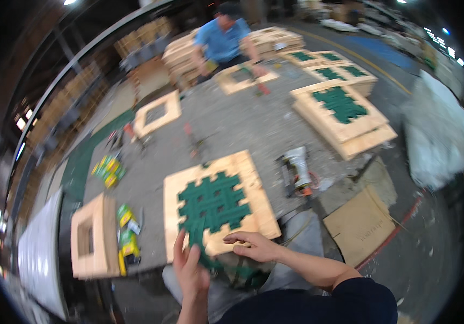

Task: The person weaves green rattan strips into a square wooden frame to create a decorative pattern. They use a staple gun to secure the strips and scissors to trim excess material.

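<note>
A square wooden frame (253, 183) lies on the grey floor in front of me, its opening filled with woven green webbing (214, 202). My left hand (190, 270) is at the frame's near edge, fingers apart and touching a green strap end there. My right hand (253, 245) rests flat on the near wooden edge, fingers spread, holding nothing.
A nail gun (298, 170) lies right of the frame. An empty wooden frame (88, 237) and yellow-green packets (126, 237) sit to the left. Cardboard (361, 224) lies at right. Stacks of finished frames (342, 116) stand beyond. A person in a blue shirt (222, 40) works on another frame far ahead.
</note>
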`<action>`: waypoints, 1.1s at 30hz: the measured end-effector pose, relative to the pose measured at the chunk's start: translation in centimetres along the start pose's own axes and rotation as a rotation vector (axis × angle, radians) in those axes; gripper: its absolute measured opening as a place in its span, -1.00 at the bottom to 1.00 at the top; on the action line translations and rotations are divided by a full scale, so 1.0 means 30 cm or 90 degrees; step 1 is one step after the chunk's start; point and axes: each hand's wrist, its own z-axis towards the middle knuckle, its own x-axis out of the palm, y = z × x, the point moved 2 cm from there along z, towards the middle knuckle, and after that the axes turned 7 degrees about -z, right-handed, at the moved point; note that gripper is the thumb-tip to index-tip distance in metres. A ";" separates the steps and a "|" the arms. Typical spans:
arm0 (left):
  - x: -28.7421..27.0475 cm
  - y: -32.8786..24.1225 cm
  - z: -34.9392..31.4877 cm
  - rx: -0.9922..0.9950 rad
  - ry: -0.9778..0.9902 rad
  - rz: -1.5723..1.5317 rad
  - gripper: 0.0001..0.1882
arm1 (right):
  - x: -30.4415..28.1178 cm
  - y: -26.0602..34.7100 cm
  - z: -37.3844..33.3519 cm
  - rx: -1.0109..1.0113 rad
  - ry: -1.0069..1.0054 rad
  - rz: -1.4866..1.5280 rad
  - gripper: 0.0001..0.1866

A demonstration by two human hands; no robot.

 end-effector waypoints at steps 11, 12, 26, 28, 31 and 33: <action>-0.152 -0.074 0.220 0.064 -0.044 0.041 -0.28 | 0.020 -0.002 -0.124 0.284 0.210 0.218 -0.80; -0.167 -0.059 0.237 0.034 -0.040 0.047 -0.27 | -0.029 -0.034 -0.154 0.292 0.204 0.198 -0.81; -0.237 0.292 0.693 -0.107 0.019 0.826 -0.71 | -0.395 -0.063 -0.037 0.335 -0.142 -0.378 -0.68; -0.208 0.336 0.693 -0.098 0.034 0.888 -0.70 | -0.374 -0.056 -0.019 0.196 -0.233 -0.523 -0.67; -0.216 0.338 0.691 -0.089 0.042 0.926 -0.70 | -0.266 -0.022 0.064 0.034 -0.265 -0.604 -0.66; -0.222 0.331 0.689 -0.115 0.035 0.928 -0.70 | -0.145 -0.031 0.156 0.136 -0.154 -0.344 -0.60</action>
